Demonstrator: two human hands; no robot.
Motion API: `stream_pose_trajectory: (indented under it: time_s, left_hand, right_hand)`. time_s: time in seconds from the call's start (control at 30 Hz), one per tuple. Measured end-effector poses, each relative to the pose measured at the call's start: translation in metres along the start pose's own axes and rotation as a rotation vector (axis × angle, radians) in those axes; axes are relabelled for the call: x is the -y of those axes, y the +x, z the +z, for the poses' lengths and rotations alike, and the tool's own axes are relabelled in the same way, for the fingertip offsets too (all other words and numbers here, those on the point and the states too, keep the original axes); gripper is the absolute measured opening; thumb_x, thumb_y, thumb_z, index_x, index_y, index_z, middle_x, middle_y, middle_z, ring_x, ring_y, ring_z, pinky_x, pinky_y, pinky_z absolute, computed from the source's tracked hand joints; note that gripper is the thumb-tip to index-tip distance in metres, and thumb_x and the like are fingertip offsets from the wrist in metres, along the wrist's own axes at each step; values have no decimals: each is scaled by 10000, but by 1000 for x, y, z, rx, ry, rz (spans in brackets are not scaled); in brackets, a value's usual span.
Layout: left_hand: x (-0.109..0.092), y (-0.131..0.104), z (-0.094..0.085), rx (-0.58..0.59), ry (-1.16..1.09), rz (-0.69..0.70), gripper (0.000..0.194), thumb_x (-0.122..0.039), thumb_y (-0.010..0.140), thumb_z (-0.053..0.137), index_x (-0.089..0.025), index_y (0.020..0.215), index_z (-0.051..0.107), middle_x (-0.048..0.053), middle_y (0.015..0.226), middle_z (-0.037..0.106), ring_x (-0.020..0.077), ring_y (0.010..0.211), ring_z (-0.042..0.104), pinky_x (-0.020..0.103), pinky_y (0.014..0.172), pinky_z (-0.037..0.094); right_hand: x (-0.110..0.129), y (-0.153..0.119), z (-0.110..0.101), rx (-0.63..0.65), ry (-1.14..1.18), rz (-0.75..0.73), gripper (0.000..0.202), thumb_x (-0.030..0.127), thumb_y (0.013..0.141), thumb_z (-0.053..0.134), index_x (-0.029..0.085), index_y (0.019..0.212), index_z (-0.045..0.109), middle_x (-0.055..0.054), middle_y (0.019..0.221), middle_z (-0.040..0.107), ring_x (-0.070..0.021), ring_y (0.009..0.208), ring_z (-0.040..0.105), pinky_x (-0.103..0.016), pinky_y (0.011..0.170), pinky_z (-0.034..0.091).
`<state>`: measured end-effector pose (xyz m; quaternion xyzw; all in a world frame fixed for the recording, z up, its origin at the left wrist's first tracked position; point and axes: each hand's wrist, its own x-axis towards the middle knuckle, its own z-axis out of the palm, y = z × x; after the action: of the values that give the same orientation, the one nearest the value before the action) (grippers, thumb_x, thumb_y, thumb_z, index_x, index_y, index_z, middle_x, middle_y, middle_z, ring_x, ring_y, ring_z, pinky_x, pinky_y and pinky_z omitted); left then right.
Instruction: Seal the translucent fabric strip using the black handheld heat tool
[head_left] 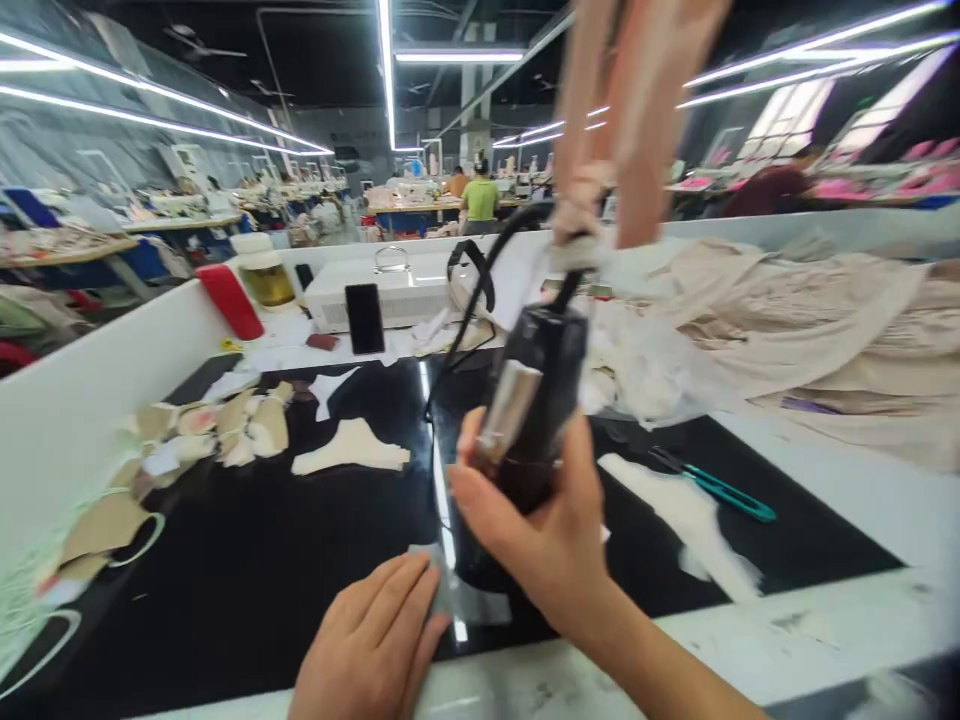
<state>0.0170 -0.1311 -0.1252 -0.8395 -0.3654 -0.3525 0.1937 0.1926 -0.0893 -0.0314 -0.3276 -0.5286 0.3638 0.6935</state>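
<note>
The left hand lies flat, fingers together, on a clear sheet on the black table. The right hand grips a black, silver-banded corded tool above it; the tool's lower tip is hidden, and the hanging fabric beyond is blurred.

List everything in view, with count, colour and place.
corded tool: one, black with silver panel, centre, in the right hand
clear sheet: one, under the tool
fabric pieces: several, cream and tan, left on the black worktop
scissors: one, teal, right
phone: one, black, upright at back
jar: one, yellowish, back left
beige cloth: pile, right
left hand: flat by the sheet
right hand: gripping the tool
</note>
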Motion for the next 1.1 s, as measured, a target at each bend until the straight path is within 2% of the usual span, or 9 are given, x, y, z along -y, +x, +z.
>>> stream_pose_trajectory:
  time_s: [0.13, 0.27, 0.33, 0.43, 0.5, 0.6, 0.67, 0.97, 1.1]
  left_hand:
    - [-4, -5, 0, 119, 84, 23, 352, -265, 1127, 417, -150, 1128, 749, 55, 1140, 796, 187, 1005, 764, 279, 802, 625]
    - [-2, -6, -2, 142, 63, 26, 352, -278, 1127, 419, -149, 1173, 743, 44, 1180, 787, 202, 1042, 758, 294, 832, 632]
    - [0, -5, -3, 129, 56, 26, 341, -285, 1124, 433, -158, 1172, 746, 34, 1213, 777, 202, 1089, 744, 297, 920, 616]
    - [-1, -3, -3, 84, 43, 12, 305, -277, 1116, 470, -182, 1135, 758, 15, 1245, 765, 182, 1179, 707, 309, 1167, 476]
    - [-4, -1, -3, 52, 5, -3, 288, -271, 1110, 487, -196, 1088, 765, 1, 1181, 778, 149, 1162, 705, 302, 1256, 361]
    - [-10, 3, 0, 34, -73, 16, 323, -284, 1115, 468, -202, 1016, 764, -17, 1001, 777, 108, 1014, 728, 267, 1264, 331]
    - [-13, 5, 4, 45, -99, 39, 343, -302, 1119, 454, -201, 1002, 760, -23, 954, 763, 104, 960, 727, 265, 1271, 312]
    - [-18, 9, 17, 87, -116, 47, 394, -405, 1129, 429, -185, 1048, 745, -20, 977, 738, 121, 961, 700, 284, 1302, 228]
    - [-19, 9, 17, 71, -122, 45, 395, -402, 1129, 427, -187, 1053, 749, -19, 962, 733, 117, 941, 696, 282, 1301, 217]
  right_hand:
    - [-5, -11, -18, -20, -50, -37, 404, 222, 846, 788, 305, 1162, 551, 29, 876, 641, -150, 601, 628, -300, 575, 598]
    - [-5, -16, -24, 1, -9, -71, 322, 191, 856, 783, 302, 1071, 571, 22, 837, 662, -169, 587, 648, -302, 524, 605]
    - [-4, -16, -24, 9, 12, -81, 299, 186, 857, 791, 299, 1032, 575, 20, 821, 673, -168, 579, 651, -288, 506, 601]
    - [-3, -15, -23, 14, 19, -79, 302, 186, 855, 800, 299, 1028, 580, 20, 823, 679, -164, 588, 656, -275, 520, 607]
    - [-3, -15, -23, 15, 38, -74, 314, 186, 858, 797, 306, 1043, 573, 29, 827, 680, -157, 594, 658, -265, 534, 609]
    - [-6, -18, -28, 41, 39, -62, 319, 213, 900, 786, 319, 1097, 558, 33, 867, 686, -148, 631, 676, -260, 591, 627]
    - [-9, -21, -32, 73, 18, -51, 312, 228, 938, 770, 323, 1141, 553, 24, 908, 687, -149, 671, 693, -267, 639, 640]
    - [-11, -25, -36, 112, 37, -71, 347, 180, 956, 749, 339, 1210, 575, 8, 935, 685, -160, 709, 701, -270, 656, 645]
    - [-9, -26, -34, 66, 80, -25, 353, 189, 945, 770, 343, 1204, 586, 12, 929, 685, -156, 714, 699, -264, 670, 642]
